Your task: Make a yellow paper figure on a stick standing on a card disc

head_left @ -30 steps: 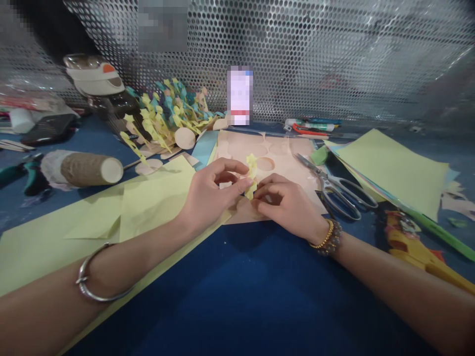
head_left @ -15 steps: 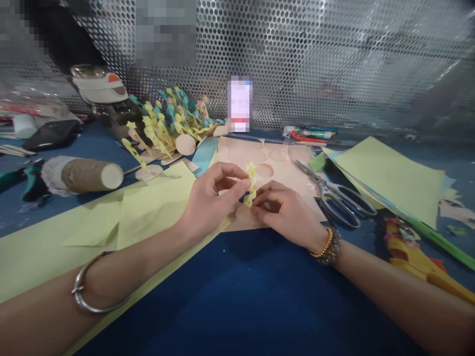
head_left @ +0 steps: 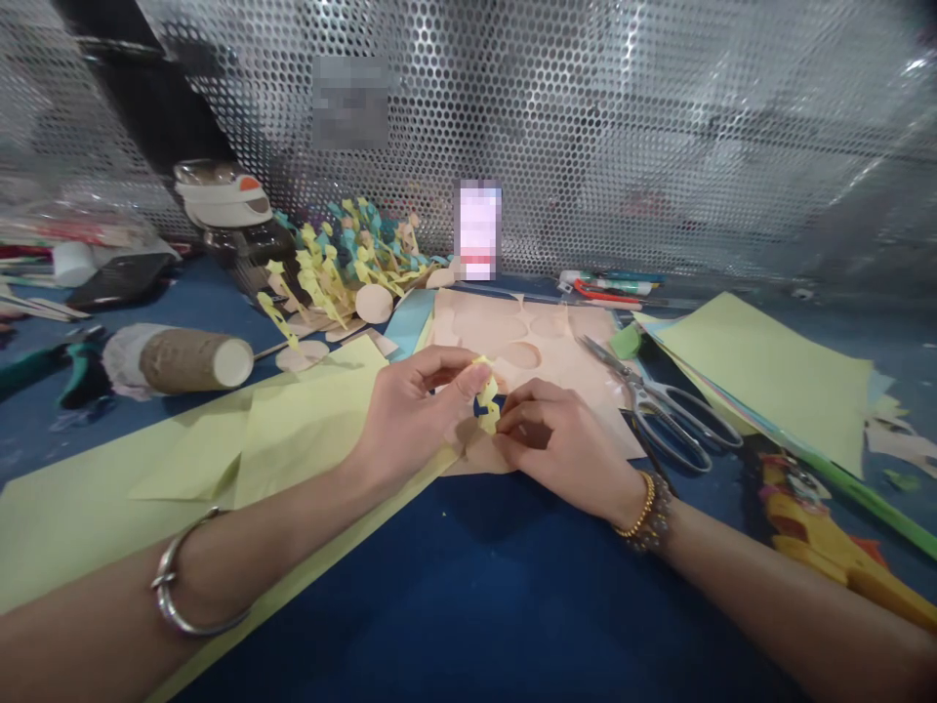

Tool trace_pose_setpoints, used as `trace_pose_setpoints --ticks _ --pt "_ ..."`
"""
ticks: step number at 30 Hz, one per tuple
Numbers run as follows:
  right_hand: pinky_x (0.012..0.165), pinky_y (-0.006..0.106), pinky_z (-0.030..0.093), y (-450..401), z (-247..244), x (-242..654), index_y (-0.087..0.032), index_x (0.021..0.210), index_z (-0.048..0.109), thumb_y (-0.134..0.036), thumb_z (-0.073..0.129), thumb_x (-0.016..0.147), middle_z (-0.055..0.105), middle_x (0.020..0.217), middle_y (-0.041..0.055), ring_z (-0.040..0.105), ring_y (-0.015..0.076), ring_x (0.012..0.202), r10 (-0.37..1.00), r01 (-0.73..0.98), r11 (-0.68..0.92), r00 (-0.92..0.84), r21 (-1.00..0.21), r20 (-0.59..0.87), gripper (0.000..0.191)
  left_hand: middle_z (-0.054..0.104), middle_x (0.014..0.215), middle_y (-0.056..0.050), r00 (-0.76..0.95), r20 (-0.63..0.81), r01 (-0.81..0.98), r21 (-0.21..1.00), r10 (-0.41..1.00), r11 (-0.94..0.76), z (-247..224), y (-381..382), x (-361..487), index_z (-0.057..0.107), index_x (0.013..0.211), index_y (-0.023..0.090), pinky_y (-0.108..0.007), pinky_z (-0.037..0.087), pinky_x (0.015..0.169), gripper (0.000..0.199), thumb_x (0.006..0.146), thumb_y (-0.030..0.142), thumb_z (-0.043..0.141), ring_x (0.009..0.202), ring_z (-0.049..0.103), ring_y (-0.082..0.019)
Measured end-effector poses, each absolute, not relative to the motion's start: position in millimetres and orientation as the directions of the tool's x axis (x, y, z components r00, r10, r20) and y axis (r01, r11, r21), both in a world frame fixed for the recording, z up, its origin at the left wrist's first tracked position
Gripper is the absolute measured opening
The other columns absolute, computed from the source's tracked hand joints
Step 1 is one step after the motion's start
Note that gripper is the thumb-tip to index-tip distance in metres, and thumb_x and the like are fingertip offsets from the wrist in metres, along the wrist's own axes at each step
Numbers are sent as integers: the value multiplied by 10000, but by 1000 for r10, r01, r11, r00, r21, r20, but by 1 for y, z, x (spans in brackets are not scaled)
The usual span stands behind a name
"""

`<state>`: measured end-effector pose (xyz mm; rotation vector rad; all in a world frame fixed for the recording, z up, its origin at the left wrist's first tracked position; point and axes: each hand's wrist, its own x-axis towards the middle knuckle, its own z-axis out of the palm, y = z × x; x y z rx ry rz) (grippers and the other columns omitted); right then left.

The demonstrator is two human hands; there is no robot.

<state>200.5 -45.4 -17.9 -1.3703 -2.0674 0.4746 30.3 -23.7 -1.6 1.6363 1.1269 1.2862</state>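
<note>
Peach sheet (head_left: 560,356): In the head view, our only one, this is our landmark: a sheet with round holes cut in it, lying on the blue desk (head_left: 468,596) straight ahead of the person.
Yellow paper strip (head_left: 489,420): A small, bent piece, standing roughly upright over the near part of the peach sheet, between the two hands.
Left hand (head_left: 414,410): Over the peach sheet's near left corner. The grip is narrow, thumb and finger pinching the strip's upper end.
Right hand (head_left: 567,444): Over the peach sheet's near right part. The grip is narrow, fingertips gathered at the strip's foot; we cannot tell whether they pinch the strip or the peach paper piece (head_left: 483,454) just below.
Paper stars (head_left: 314,278): Yellow, blue and peach, crowded on stems, beyond and left of the peach sheet.
Scissors (head_left: 642,391): At the peach sheet's right side, blades towards it, handles pointing away.
Yellow sheets (head_left: 314,410): Left of the peach sheet, partly under the left forearm.
Phone (head_left: 479,225): Upright beyond the peach sheet's far edge, screen lit but blurred.
Step in hand: We judge that the strip is being shaped or steadied at its foot.
Next move: We think it calls for light, even fingertip pressure, since thin paper could crease or tear.
</note>
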Motion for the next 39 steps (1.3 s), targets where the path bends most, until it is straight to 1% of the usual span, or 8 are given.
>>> trace_pose_setpoints --ticks 8,13,17,20,23,26,30,39 --pt "717 318 500 -47 -16 201 -217 729 694 -167 628 751 645 915 18 613 179 817 919 682 393 -277 -617 279 85 719 972 -35 170 268 93 954 948 -286 -5 -21 29 705 942 214 -286 526 780 283 857 429 542 889 649 -178" --pt "710 309 493 -45 -16 202 -211 712 681 -140 635 733 639 893 16 612 165 779 918 658 395 -270 -640 290 87 719 882 -22 201 215 170 953 956 -250 -4 -22 31 713 877 213 -275 537 717 191 790 366 639 810 654 -176" --pt "680 290 492 -44 -16 203 -204 722 681 -133 627 735 634 866 12 608 145 728 919 633 394 -267 -667 290 91 717 776 -11 191 171 209 955 967 -210 -3 -21 32 726 851 213 -249 522 589 181 779 357 642 695 640 -158" --pt "670 287 492 -44 -16 203 -210 726 684 -140 630 736 637 877 11 609 143 723 919 618 394 -264 -681 292 89 704 727 -11 182 187 231 946 965 -227 -4 -20 32 724 786 201 -243 515 572 180 794 348 621 677 631 -153" --pt "699 293 492 -44 -15 203 -202 704 669 -126 628 732 641 857 17 615 151 749 918 604 396 -249 -692 308 91 716 818 -25 210 197 205 949 958 -240 -6 -20 32 704 922 196 -236 530 600 225 774 356 648 729 650 -155" --pt "734 306 492 -44 -14 202 -192 712 658 -124 617 739 641 826 28 622 164 780 917 591 396 -227 -703 327 84 713 867 -27 261 212 218 937 942 -272 -8 -21 32 652 1066 200 -249 549 670 378 710 310 717 767 664 -156" --pt "731 311 502 -43 -14 203 -189 741 662 -123 603 742 647 818 35 628 169 780 921 580 386 -206 -717 330 88 713 831 -19 279 242 284 904 929 -320 -9 -24 33 643 1081 206 -283 550 743 363 721 218 685 785 669 -163" --pt "727 312 517 -43 -16 204 -188 731 654 -161 595 759 649 827 42 629 165 776 927 579 374 -196 -725 321 70 733 789 -1 278 214 293 909 936 -295 -3 -27 32 637 1110 247 -244 554 664 394 722 183 666 734 688 -161"
